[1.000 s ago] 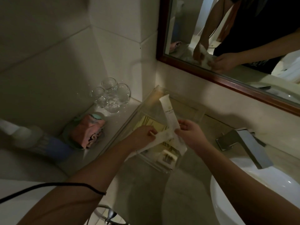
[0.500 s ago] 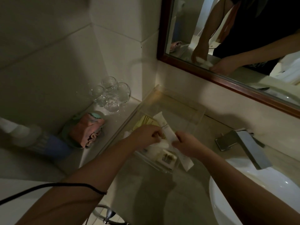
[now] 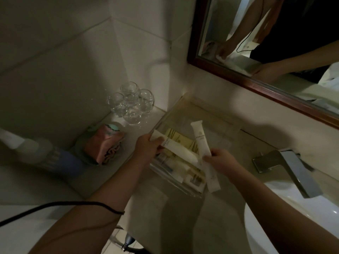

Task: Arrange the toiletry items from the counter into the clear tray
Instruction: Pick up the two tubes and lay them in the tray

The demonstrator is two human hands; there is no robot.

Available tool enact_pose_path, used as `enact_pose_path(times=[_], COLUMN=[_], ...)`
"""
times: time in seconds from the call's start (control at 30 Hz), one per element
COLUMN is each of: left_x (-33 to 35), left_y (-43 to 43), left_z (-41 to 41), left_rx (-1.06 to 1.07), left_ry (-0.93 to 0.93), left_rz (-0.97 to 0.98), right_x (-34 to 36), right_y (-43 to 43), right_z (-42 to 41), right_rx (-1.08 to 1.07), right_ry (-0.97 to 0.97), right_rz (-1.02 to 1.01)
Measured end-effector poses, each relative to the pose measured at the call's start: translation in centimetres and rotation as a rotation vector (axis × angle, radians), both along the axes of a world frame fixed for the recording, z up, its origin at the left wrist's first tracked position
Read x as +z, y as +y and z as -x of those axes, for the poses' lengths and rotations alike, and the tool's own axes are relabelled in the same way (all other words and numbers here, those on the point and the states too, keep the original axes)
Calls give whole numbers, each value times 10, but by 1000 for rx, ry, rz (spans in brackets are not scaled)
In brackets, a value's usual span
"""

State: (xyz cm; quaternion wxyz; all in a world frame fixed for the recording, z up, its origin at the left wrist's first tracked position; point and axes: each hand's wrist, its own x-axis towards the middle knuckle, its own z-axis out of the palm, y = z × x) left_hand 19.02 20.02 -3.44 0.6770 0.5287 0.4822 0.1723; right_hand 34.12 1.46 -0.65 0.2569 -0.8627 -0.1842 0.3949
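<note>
A clear tray (image 3: pixel 216 114) sits on the counter below the mirror, against the wall. Inside lie yellow sachets (image 3: pixel 180 139) and small boxed items (image 3: pixel 194 179) near its front wall. My left hand (image 3: pixel 148 148) grips one long white packet (image 3: pixel 176 149) over the tray's left side. My right hand (image 3: pixel 220 160) pinches a second long white packet (image 3: pixel 200 138), which crosses the first and sticks out past the tray's front right corner.
Several upturned glasses (image 3: pixel 131 103) stand in the corner left of the tray. A pink folded cloth (image 3: pixel 103 143) lies on a dish. A chrome faucet (image 3: pixel 289 169) and white basin (image 3: pixel 293 222) are at right. A black cable (image 3: pixel 55 206) crosses my left forearm.
Both hands have spread apart. The left packet moved toward the tray's left wall and the right packet tilted more upright in the tray.
</note>
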Motion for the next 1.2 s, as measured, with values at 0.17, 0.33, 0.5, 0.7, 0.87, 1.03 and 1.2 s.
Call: enact_pose_path(times=[0.17,0.33,0.5,0.7,0.87,1.03,1.2], left_x=[0,0,-1,-10,-14,-14,-12], left_y=[10,6,8,28,26,26,27], left_z=[-6,-20,-26,-12,-13,-12,-11], left_rx=[-35,14,90,126,108,132,149], left_ry=[118,93,87,188,225,208,203], left_rz=[-35,36,141,140,94,122,128], right_x=[7,-2,-16,-16,-23,-33,-33], right_y=[2,21,44,57,37,19,19], right_z=[-10,-5,-5,3,17,20,16], right_rx=[150,368,409,374,409,412,427], right_ry=[-312,-365,-355,-483,-784,-783,-798], right_rz=[-32,58,85,121,30,99,135])
